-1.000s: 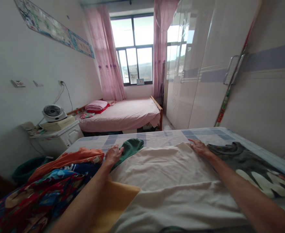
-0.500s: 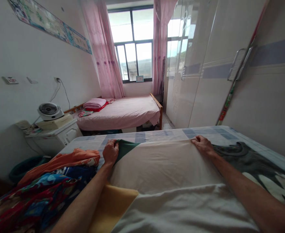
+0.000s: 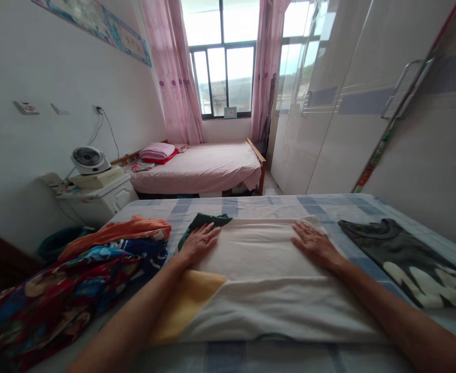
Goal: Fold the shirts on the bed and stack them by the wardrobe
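Note:
A white shirt (image 3: 262, 248) with a dark green corner and a yellow panel lies partly folded on the bed in front of me. My left hand (image 3: 202, 241) rests flat on its upper left part, fingers spread, beside the green corner. Flat on the upper right part is my right hand (image 3: 311, 241), its fingers also apart. Wrinkles run across the cloth between the hands. Both palms press down and neither hand grips the fabric.
Left of the shirt is a pile of clothes (image 3: 91, 280), orange and patterned. A dark grey T-shirt (image 3: 398, 254) lies at the right. Beneath everything is a blue-and-white checked sheet (image 3: 251, 204). Beyond stand a pink bed (image 3: 212, 166), a fan (image 3: 90, 159) and a wardrobe (image 3: 344, 134).
Both hands have let go of the shirt's far edge and now lie flat on it. The raised cloth has come down onto the bed. The view has tilted downward.

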Demonstrator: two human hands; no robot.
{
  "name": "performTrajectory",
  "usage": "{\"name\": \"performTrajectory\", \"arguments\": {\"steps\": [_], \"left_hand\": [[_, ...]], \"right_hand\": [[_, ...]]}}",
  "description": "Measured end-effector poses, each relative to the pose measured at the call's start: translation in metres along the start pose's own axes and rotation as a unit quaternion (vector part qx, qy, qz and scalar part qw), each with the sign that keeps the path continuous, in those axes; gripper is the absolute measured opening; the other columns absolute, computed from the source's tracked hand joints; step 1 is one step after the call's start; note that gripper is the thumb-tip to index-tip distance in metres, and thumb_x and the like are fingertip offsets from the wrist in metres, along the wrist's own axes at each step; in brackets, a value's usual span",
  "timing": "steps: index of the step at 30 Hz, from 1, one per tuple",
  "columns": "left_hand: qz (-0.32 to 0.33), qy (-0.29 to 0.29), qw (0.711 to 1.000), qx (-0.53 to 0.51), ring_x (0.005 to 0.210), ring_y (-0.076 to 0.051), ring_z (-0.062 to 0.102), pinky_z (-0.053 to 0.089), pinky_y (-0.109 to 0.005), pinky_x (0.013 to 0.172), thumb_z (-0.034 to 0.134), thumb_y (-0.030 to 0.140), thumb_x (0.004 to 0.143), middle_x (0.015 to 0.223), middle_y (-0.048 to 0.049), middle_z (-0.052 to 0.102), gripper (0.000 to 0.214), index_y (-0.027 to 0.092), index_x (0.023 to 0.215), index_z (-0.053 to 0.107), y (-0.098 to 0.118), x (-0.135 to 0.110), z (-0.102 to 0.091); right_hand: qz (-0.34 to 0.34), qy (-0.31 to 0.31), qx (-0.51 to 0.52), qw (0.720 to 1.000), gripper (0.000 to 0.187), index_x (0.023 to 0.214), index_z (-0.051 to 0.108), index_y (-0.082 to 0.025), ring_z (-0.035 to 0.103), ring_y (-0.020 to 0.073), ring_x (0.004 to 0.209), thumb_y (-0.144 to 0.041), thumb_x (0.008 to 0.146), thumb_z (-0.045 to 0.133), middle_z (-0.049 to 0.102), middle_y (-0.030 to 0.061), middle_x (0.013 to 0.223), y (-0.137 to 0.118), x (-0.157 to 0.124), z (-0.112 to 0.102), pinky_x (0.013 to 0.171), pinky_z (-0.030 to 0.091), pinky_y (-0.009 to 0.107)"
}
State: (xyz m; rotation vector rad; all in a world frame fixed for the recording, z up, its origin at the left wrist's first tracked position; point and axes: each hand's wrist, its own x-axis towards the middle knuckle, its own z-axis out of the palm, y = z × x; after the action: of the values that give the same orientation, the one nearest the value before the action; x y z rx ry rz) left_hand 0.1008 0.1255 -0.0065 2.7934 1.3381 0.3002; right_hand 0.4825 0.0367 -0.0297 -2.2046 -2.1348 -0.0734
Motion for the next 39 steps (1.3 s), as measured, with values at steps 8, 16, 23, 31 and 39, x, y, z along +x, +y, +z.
{"name": "performTrajectory", "arguments": {"steps": [8, 16, 23, 31, 39], "left_hand": [[0.188, 0.08, 0.978, -0.052, 0.131, -0.02, 0.038, 0.034, -0.038, 0.107, 0.037, 0.018, 0.091, 0.136, -0.0086, 0.05, 0.037, 0.02, 0.124, 0.054, 0.062, -0.061, -0.04], [0.16, -0.046, 0.985, -0.039, 0.14, -0.028, 0.011, 0.017, -0.045, 0.113, 0.04, 0.052, 0.089, 0.153, -0.0027, 0.019, 0.062, 0.031, 0.144, 0.023, 0.065, -0.139, -0.01], [-0.024, 0.028, 0.999, -0.012, 0.138, -0.027, 0.022, 0.024, -0.044, 0.11, 0.034, 0.042, 0.093, 0.148, -0.0096, 0.031, 0.05, 0.022, 0.138, 0.04, 0.025, -0.155, -0.008], [-0.249, 0.063, 0.966, 0.017, 0.092, -0.024, 0.063, 0.046, -0.03, 0.076, 0.04, 0.043, 0.089, 0.092, -0.0094, 0.069, 0.037, 0.018, 0.102, 0.064, 0.016, -0.131, -0.055], [-0.228, 0.078, 0.964, -0.11, 0.079, -0.019, 0.063, 0.044, -0.025, 0.067, 0.053, 0.04, 0.08, 0.083, -0.0035, 0.068, 0.028, 0.021, 0.097, 0.064, 0.002, -0.138, -0.044]], "right_hand": [[-0.111, 0.081, 0.039, 0.99, 0.058, 0.14, 0.037, -0.016, 0.023, 0.0209, 0.137, -0.047, 0.093, 0.024, 0.032, 0.0094, 0.147, -0.059, -0.062, -0.031, 0.11, 0.024, 0.041], [-0.159, 0.018, 0.01, 0.987, 0.054, 0.139, 0.038, -0.028, 0.024, 0.0229, 0.137, -0.051, 0.091, 0.03, 0.031, 0.0041, 0.148, -0.081, -0.114, -0.001, 0.108, 0.025, 0.045], [-0.027, 0.068, -0.04, 0.996, 0.057, 0.135, 0.045, -0.017, 0.028, 0.025, 0.135, -0.046, 0.089, 0.027, 0.039, 0.0092, 0.143, -0.003, -0.111, 0.003, 0.109, 0.024, 0.043], [-0.077, 0.102, 0.184, 0.975, 0.036, 0.104, 0.063, -0.02, 0.053, 0.0221, 0.106, -0.041, 0.088, 0.04, 0.061, 0.0089, 0.111, -0.113, -0.079, -0.049, 0.093, 0.04, 0.035], [-0.154, 0.053, 0.244, 0.956, 0.016, 0.081, 0.064, -0.02, 0.052, 0.0202, 0.09, -0.034, 0.081, 0.056, 0.061, 0.0057, 0.087, -0.217, -0.07, -0.032, 0.083, 0.04, 0.034]]}}
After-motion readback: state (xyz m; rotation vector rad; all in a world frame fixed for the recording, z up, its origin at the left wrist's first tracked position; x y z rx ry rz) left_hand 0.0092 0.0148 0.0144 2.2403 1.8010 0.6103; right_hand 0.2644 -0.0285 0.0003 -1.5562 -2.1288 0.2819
